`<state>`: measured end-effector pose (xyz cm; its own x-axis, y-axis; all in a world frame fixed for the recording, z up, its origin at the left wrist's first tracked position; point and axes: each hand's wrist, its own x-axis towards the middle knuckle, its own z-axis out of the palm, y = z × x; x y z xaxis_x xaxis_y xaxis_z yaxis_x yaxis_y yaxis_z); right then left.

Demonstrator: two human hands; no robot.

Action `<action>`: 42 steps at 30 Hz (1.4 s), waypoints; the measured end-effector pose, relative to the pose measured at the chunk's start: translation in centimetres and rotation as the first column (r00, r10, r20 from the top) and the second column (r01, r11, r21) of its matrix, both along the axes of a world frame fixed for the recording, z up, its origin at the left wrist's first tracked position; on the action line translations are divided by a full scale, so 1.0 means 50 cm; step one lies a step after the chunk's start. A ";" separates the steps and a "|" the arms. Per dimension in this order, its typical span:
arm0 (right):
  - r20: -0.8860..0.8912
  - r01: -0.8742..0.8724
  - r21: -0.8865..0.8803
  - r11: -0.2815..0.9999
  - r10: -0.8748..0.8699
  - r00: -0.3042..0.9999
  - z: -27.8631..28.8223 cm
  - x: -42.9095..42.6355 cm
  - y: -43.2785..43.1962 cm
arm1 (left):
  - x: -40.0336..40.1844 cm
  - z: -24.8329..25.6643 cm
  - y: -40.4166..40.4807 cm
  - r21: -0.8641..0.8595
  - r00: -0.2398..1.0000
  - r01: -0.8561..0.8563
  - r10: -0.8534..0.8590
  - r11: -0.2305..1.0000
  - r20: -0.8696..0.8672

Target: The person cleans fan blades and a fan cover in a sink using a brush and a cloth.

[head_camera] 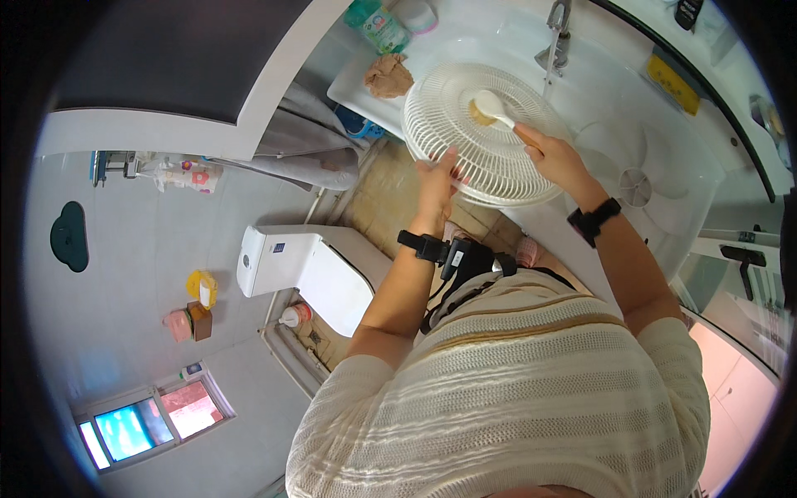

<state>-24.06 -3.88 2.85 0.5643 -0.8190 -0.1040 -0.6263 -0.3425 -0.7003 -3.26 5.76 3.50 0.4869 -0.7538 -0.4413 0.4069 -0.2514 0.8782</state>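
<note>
My left hand (438,183) grips the near-left rim of a round white fan grille (498,168), which is tilted over the edge of a white washbasin (679,193). In my right hand (551,155) is a brush (492,104) with a white head and an orange-brown handle; its head lies against the yellowish centre of the grille. To the right, a translucent fan blade (635,187) rests in the basin. Beyond the grille stands a chrome faucet (554,53). The bristles of the brush are hidden.
A brown cloth (388,76) lies on the counter at the grille's left, near a green bottle (381,28). A yellow object (672,84) lies along the basin's far right side. A white toilet (339,286) stands to the left, below a grey towel (317,149).
</note>
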 end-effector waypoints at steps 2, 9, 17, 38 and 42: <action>-0.226 0.190 -0.074 0.979 -0.202 0.953 -0.045 -0.024 -0.043 | -0.008 0.013 -0.004 -0.041 1.000 0.024 -0.025 0.999 -0.003; 0.038 0.169 -0.063 0.984 -0.167 0.985 -0.041 -0.036 -0.029 | 0.001 0.004 -0.001 -0.059 0.999 0.031 -0.031 0.998 -0.011; -0.222 0.355 -0.051 0.933 -0.357 0.907 -0.088 -0.053 -0.077 | -0.001 0.024 -0.005 -0.098 0.982 0.189 -0.190 0.977 0.000; 0.337 0.160 0.779 0.606 -0.621 0.708 0.025 -0.136 -0.029 | -0.004 0.046 -0.027 -0.306 0.954 0.123 -0.197 0.944 -0.226; 0.458 0.022 0.809 0.587 -0.654 0.602 0.039 -0.150 -0.015 | -0.003 0.076 -0.049 -0.386 0.934 0.160 -0.265 0.909 -0.238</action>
<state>-31.58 -4.62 4.78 0.4044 -0.8006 -0.4422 0.1748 0.5422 -0.8219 -3.40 3.32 7.30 0.1938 -0.9564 -0.2185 0.6200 -0.0532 0.7828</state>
